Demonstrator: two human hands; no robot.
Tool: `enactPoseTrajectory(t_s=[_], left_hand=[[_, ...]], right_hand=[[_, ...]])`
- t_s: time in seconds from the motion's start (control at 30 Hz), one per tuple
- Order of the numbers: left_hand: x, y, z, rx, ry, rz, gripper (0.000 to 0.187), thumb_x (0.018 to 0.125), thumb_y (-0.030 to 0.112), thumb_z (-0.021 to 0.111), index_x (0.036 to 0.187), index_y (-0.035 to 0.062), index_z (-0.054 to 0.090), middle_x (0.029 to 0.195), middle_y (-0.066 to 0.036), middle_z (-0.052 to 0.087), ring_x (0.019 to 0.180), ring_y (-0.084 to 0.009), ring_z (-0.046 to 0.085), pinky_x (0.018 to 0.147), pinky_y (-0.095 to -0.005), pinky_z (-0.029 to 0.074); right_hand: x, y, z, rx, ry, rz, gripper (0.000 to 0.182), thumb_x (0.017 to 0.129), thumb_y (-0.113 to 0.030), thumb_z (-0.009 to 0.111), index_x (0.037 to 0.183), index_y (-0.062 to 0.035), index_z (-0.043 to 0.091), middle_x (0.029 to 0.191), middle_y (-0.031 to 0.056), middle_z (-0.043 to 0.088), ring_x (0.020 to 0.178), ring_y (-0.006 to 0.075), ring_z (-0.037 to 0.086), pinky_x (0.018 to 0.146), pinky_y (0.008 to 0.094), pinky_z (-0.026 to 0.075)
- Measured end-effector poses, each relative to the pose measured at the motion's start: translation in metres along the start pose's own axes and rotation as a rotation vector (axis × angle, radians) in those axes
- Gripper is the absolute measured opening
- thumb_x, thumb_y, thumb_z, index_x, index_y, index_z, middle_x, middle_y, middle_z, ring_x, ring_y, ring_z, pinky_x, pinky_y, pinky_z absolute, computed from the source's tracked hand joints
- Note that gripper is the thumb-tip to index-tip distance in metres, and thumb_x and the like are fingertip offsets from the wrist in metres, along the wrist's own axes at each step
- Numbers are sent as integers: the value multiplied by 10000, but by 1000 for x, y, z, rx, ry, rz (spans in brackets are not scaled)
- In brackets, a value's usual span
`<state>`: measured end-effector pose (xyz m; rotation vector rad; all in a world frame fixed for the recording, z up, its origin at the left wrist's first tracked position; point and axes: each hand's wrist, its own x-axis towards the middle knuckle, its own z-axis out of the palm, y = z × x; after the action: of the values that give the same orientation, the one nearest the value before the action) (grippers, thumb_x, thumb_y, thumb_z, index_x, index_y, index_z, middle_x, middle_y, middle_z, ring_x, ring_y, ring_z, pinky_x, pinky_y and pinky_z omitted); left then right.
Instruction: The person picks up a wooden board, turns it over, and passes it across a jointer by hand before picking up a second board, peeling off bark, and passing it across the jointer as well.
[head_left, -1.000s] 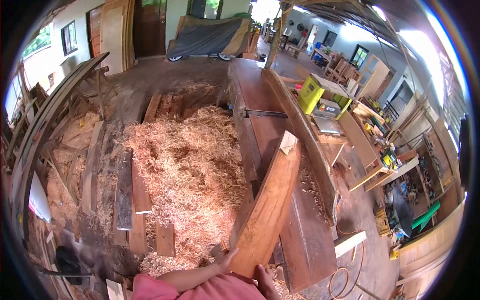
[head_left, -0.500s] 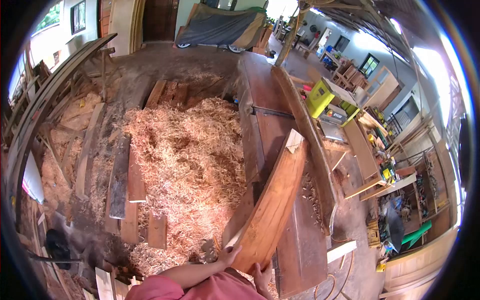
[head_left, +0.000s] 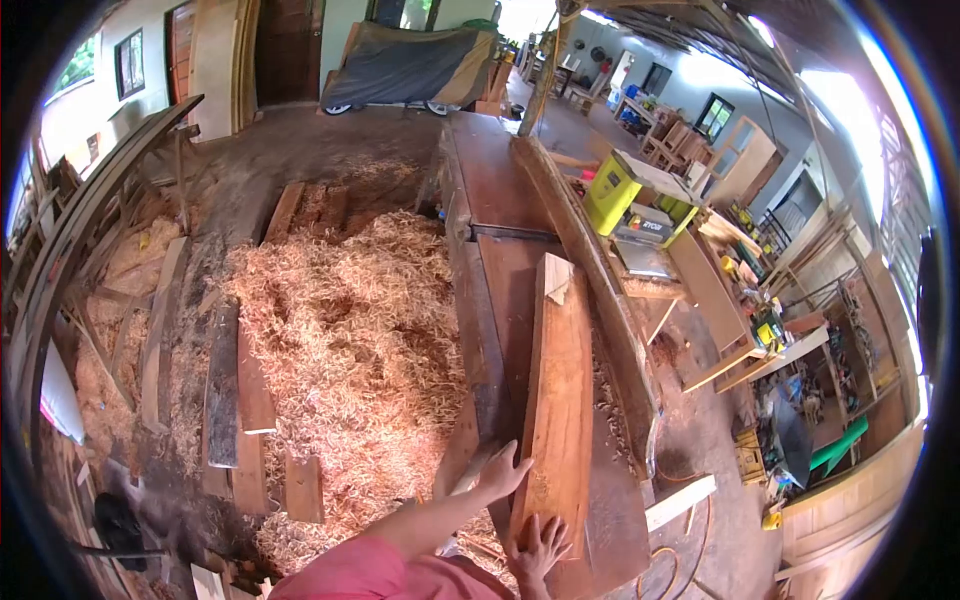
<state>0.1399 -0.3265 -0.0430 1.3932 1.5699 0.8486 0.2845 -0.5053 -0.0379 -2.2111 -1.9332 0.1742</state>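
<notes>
A thick reddish-brown wooden plank (head_left: 560,400) lies lengthwise on the long dark wooden bench (head_left: 615,520), its far end pale and chipped. My left hand (head_left: 504,472) is at the plank's left edge, fingers stretched out and apart; whether the fingertips touch the wood is hard to tell. Flat on the near end of the plank rests my right hand (head_left: 541,546), its fingers spread on the top face. Neither hand grips anything.
A big heap of wood shavings (head_left: 350,340) covers the floor left of the bench, with loose boards (head_left: 255,390) beside it. A raised beam (head_left: 590,290) runs along the bench's right side. Beyond it stands a lime-green planer (head_left: 640,200). A hose (head_left: 700,540) lies at lower right.
The plank was tilted and held by its near end in both hands; now it lies straighter along the bench. My left hand has let go, and my right hand has moved onto its top.
</notes>
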Motion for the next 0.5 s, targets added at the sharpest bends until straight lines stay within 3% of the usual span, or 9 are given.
enactPoseTrajectory(t_s=[0.13, 0.17, 0.3, 0.4, 0.5], left_hand=[[48, 10, 43, -45, -135, -35, 791, 948, 585, 600, 1442, -27, 517, 1268, -328, 639, 1192, -466, 626, 1012, -530, 506], [53, 9, 59, -61, -94, -98, 742, 950, 577, 604, 1444, 27, 538, 1165, -331, 674, 1107, -475, 661, 950, -547, 531], [67, 8, 61, -61, 48, 41, 657, 960, 532, 616, 1389, 34, 590, 954, -304, 711, 952, -456, 705, 821, -559, 560], [87, 3, 59, -76, 53, 84, 669, 955, 500, 638, 1368, -24, 592, 1042, -310, 704, 985, -444, 703, 829, -528, 561], [111, 4, 52, -82, 7, 15, 721, 966, 481, 640, 1399, -86, 540, 1251, -327, 642, 1162, -413, 665, 962, -455, 554]], right_hand=[[25, 27, -1, -1, 25, -37, 706, 797, -429, 714, 1445, -196, 560, 1576, 330, 342, 1486, 573, 225, 1114, 804, 144], [31, 33, 1, -3, 24, -52, 704, 798, -427, 715, 1443, -192, 560, 1574, 322, 351, 1484, 573, 229, 1114, 803, 149], [53, 49, 14, -17, 40, -114, 698, 799, -411, 718, 1438, -180, 558, 1573, 275, 385, 1471, 574, 256, 1113, 790, 180], [73, 42, 5, -4, 51, -162, 667, 804, -413, 720, 1421, -189, 601, 1581, 237, 398, 1469, 512, 295, 1152, 710, 204], [109, 36, -17, 159, 50, -216, 605, 797, -417, 728, 1357, -208, 636, 1535, 231, 448, 1412, 517, 354, 1120, 702, 266]])
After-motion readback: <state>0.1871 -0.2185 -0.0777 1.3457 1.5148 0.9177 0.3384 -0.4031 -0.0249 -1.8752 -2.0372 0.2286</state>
